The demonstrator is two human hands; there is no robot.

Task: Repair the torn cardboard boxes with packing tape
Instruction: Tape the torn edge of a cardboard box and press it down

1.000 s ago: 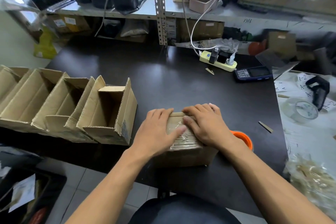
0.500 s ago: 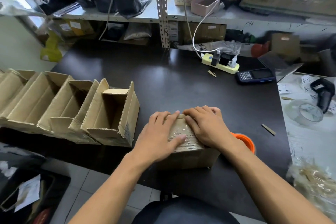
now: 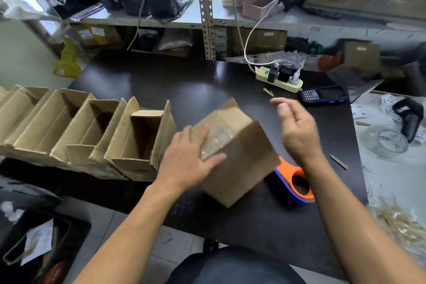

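Turning the taped box over, centre of the frame.

The dark table [image 3: 207,90] carries a row of open boxes [image 3: 76,131] at the left, likely waiting their turn. At the centre the taped box [image 3: 232,157] sits tilted, my left hand [image 3: 191,163] gripping its taped edge to swing it round. My right hand [image 3: 297,129] hovers released above, holding nothing. The tape dispenser [image 3: 297,182] lies just beside the box, lower right, within reach.

Small brown cardboard box [image 3: 239,157] tilted on the dark table, clear tape across its upper face, motion-blurred, orange-and-blue tape dispenser [image 3: 294,183] lying just right of it, row of open-topped cardboard boxes [image 3: 87,136] at left.
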